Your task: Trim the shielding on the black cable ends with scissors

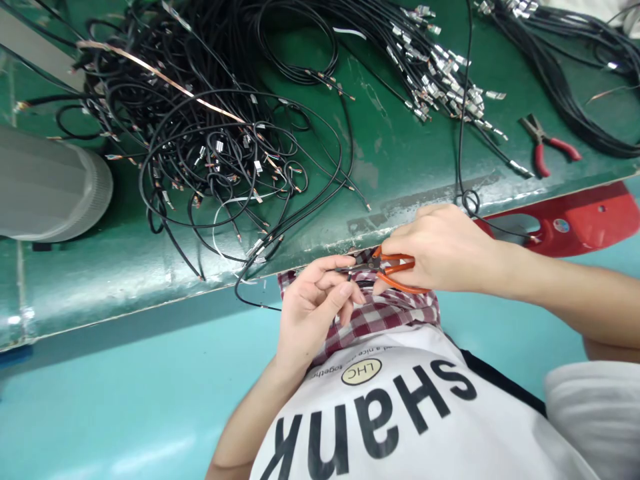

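Observation:
Just off the table's front edge, my right hand (433, 247) grips orange-handled pliers (397, 285). Their dark jaws point left and reach the fingertips of my left hand (317, 300). Those left fingers are closed in a pinch on a thin black cable (349, 275), whose short end shows by the jaws. Whether the jaws touch it I cannot tell. Close above, on the green table (320, 243), lies a big tangle of black cables (215, 133) with bare coppery ends and small metal terminals.
Red-handled pliers (547, 143) lie at the right, beside a bundle of black cables (555, 87). Cables with silvery connectors (445, 77) fan out at the top. A grey translucent container (50, 187) stands on the left. A red stool (595, 217) is partly under the table edge.

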